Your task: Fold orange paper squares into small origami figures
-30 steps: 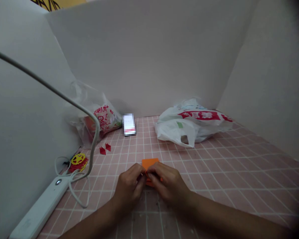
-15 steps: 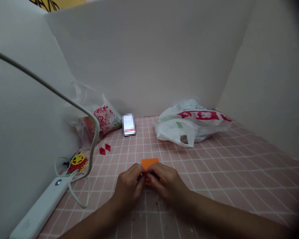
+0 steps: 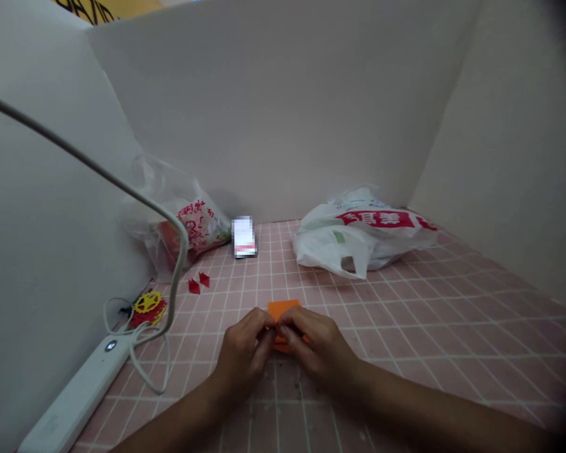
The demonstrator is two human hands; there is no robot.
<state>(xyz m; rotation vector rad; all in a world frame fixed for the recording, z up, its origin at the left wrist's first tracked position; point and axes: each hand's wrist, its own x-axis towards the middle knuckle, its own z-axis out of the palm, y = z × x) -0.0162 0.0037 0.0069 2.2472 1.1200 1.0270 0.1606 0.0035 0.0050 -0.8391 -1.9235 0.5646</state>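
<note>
The left hand and right hand, at eight and four o'clock of the paper, pinch it at six o'clock from the view's centre, fingertips scarcely shifted this past second, suggesting fine work at one spot.

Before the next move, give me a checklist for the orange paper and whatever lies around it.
1. Left hand on the orange paper: ok, thumb and finger pinch at it.
2. Right hand on the paper: ok, fingertips close beside the left's.
3. Edges lined up under the fingertips: cannot tell, the fingers cover them.
4. Pale cable apart from both hands: ok, off to the left.
5. Red pieces apart from the hands: ok, farther back on the left.
</note>
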